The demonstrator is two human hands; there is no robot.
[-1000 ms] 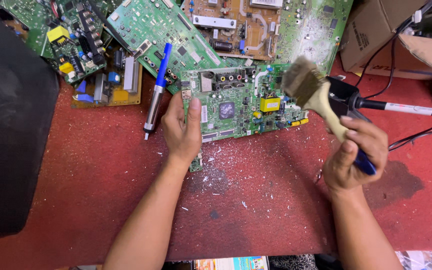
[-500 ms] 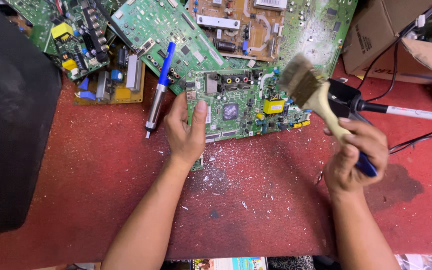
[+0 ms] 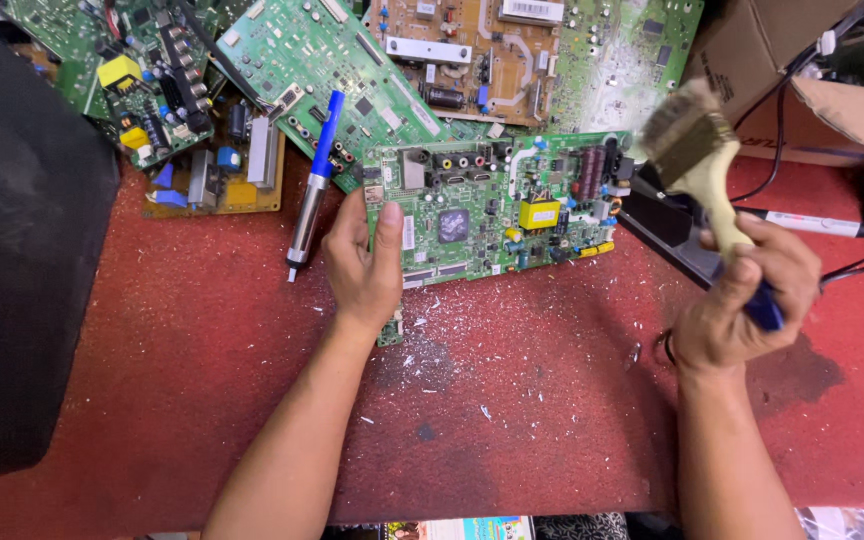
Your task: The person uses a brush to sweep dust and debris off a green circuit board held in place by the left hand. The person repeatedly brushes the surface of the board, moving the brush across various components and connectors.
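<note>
Red table (image 3: 512,420), flecked with pale dust and scraps, crowded along the far edge with circuit boards. Left hand (image 3: 364,262) pressed flat on the near left corner of a green circuit board (image 3: 497,212), thumb stretched up along the board's left edge, fingers spread rather than curled, holding nothing, only pinning the board down. Just left of that grip, a blue and silver pen-shaped tool (image 3: 312,190) lying on the table, tip toward the near side, apart from the fingers. Right hand (image 3: 747,295) clenched around the pale handle of a paintbrush (image 3: 697,150), bristles raised and blurred, hovering above the board's right end, not clearly touching it. Behind that grip, a cardboard box (image 3: 752,60) and black cables (image 3: 852,265) trailing toward the right. Beyond the left grip, a heap of other boards (image 3: 332,50), green and brown. Far left, a large black bulk (image 3: 22,280), too dark to tell further.
</note>
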